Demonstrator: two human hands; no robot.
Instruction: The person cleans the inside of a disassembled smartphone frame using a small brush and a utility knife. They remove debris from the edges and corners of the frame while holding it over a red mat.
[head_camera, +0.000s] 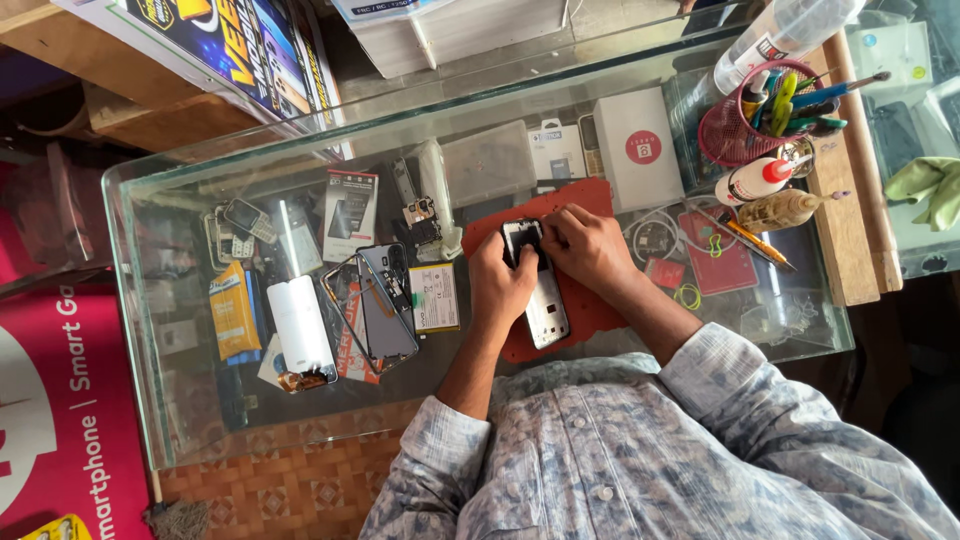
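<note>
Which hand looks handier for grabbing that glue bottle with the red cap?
Probably the right hand: the glue bottle lies on its side of the red mat, while the left hand steadies the phone.

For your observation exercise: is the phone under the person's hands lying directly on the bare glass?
No, the phone lies on a red mat spread over the glass counter, with both hands on its upper end.

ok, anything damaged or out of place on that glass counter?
Yes. The phone under both hands, left hand and right hand, lies opened on the red mat. Beside it, a loose rear shell and white part lie askew.
</note>
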